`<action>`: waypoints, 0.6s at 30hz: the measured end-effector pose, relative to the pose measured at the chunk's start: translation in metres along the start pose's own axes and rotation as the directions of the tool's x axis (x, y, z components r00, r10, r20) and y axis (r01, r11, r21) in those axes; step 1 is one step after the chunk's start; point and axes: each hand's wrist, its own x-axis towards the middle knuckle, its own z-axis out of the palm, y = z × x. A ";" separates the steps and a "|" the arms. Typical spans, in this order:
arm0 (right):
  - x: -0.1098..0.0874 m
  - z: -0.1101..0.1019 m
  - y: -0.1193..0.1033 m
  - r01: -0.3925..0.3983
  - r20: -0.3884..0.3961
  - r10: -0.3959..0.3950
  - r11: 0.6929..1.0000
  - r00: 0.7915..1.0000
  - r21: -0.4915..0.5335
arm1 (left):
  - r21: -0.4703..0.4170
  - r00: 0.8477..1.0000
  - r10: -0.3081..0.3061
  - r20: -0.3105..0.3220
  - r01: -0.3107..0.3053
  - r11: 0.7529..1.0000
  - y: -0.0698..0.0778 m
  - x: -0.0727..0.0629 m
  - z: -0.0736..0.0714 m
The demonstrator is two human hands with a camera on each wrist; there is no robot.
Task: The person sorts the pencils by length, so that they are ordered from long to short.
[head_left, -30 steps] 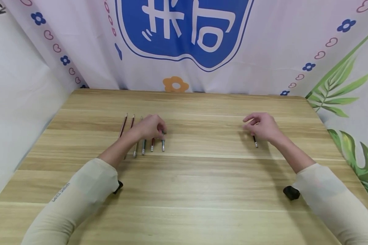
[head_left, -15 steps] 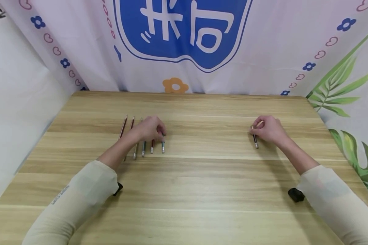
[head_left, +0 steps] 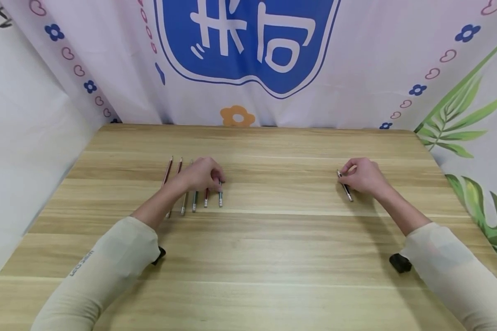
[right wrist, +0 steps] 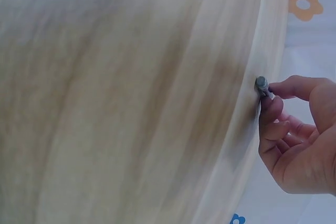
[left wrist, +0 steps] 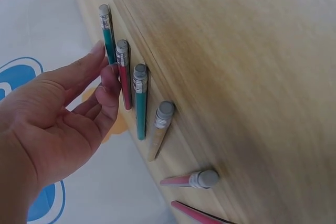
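My left hand (head_left: 203,175) is at the right end of a row of several pencils, its thumb and fingers pinching the teal pencil (head_left: 221,198). Beside it in the left wrist view lie a red pencil (left wrist: 124,72), a green pencil (left wrist: 140,103) and a yellowish pencil (left wrist: 159,132), all with eraser ends. Farther right on the table, my right hand (head_left: 362,175) pinches a black pencil (head_left: 347,191), which lies slanted. In the right wrist view its eraser end (right wrist: 262,83) shows between thumb and finger; the rest is hidden.
Two reddish pencils (head_left: 167,172) stand at the row's left end, partly covered by my left forearm. The wooden table (head_left: 273,248) ends at a printed curtain (head_left: 314,108). Black devices (head_left: 400,263) sit under both sleeves.
My right hand has moved slightly right and closed its fingers on the black pencil, whose upper end has tilted left. The left hand has stayed at the teal pencil.
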 end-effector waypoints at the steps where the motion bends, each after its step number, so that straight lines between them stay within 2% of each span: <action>1: 0.000 0.000 0.000 0.000 0.003 0.000 1.000 1.000 -0.001 | -0.008 1.000 0.004 -0.002 -0.004 1.000 -0.001 0.000 0.000; 8: 0.001 0.001 -0.004 0.009 0.015 -0.009 1.000 1.000 -0.003 | -0.119 1.000 0.011 0.001 -0.010 0.993 -0.003 0.000 -0.003; 14: 0.000 0.001 -0.010 0.013 0.011 -0.013 1.000 1.000 0.012 | -0.120 1.000 0.017 0.017 -0.014 0.993 -0.004 0.002 -0.005; 18: 0.000 0.002 -0.016 0.031 0.021 -0.033 0.996 0.999 0.078 | -0.115 1.000 0.007 0.025 -0.005 0.993 -0.007 0.002 -0.005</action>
